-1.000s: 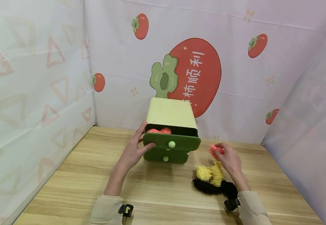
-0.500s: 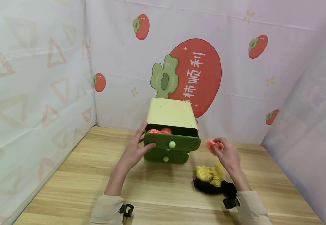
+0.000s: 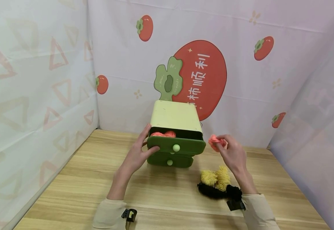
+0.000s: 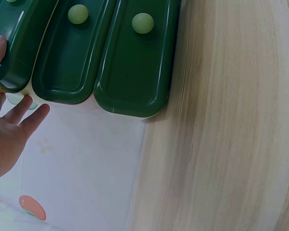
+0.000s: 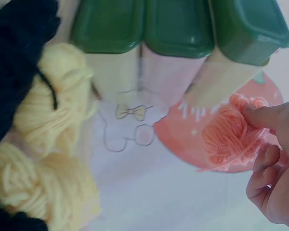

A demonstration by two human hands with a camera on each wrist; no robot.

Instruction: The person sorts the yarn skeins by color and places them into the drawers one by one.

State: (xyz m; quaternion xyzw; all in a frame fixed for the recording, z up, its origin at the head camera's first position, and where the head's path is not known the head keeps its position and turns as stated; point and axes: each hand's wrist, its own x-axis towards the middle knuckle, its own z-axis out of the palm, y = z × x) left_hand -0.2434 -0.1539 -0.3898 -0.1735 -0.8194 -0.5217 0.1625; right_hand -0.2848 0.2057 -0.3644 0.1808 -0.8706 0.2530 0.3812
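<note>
A small cabinet [image 3: 176, 115] with a cream top and green drawers stands on the wooden table. Its top drawer [image 3: 190, 146] is pulled out, with coral-pink yarn [image 3: 167, 134] showing inside at the left. My left hand [image 3: 133, 157] rests at the cabinet's left front corner, thumb on the top drawer's front and fingers spread along the side. To the right of the drawer, above the table, my right hand [image 3: 234, 155] pinches a coral-pink yarn skein [image 5: 226, 137] between thumb and fingers.
Two yellow yarn skeins [image 3: 215, 177] lie on the table [image 3: 161, 204] below my right hand. Black yarn [image 3: 213, 191] lies in front of them, close to the right wrist. Two lower drawers [image 4: 70, 57] look shut. A printed cloth wall [image 3: 121, 64] rises behind the cabinet.
My right hand has moved up and left with the coral-pink skein, nearer to the pulled-out drawer. My left hand and the cabinet have stayed in place.
</note>
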